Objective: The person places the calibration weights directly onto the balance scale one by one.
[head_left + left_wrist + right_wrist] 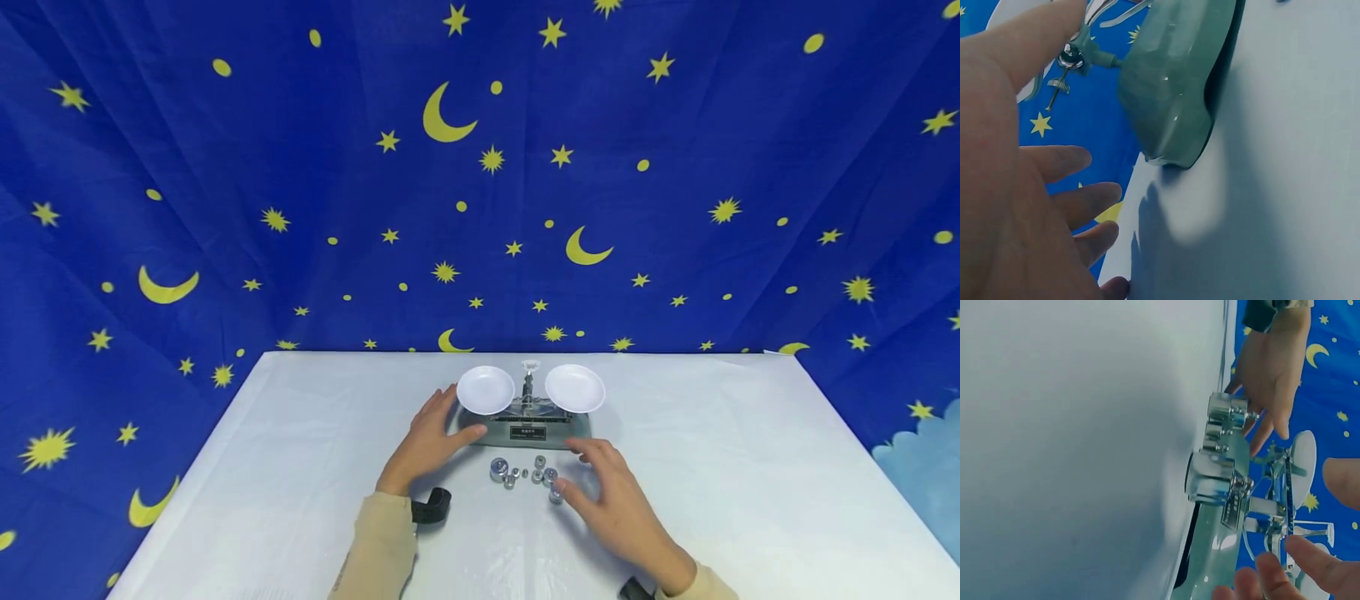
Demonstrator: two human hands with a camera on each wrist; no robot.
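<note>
A green-grey balance scale (558, 437) stands on the table, with a white left pan (485, 390) and a white right pan (575, 388), both bare. Beside its left end is my left hand (427, 442), fingers spread and thumb reaching toward the base; the left wrist view shows the palm facing the scale's rounded end (1166, 81). My right hand (618, 504) hovers at the front right, fingers loosely bent and holding nothing. Its thumb is close to a small metal weight (556, 495). Several more weights, including a larger one (498, 470), stand in front of the scale.
A white-covered table (247, 475) extends to both sides of the scale. Behind it hangs a blue cloth (337, 167) with yellow moons and stars. A black strap piece (431, 507) is at the left wrist.
</note>
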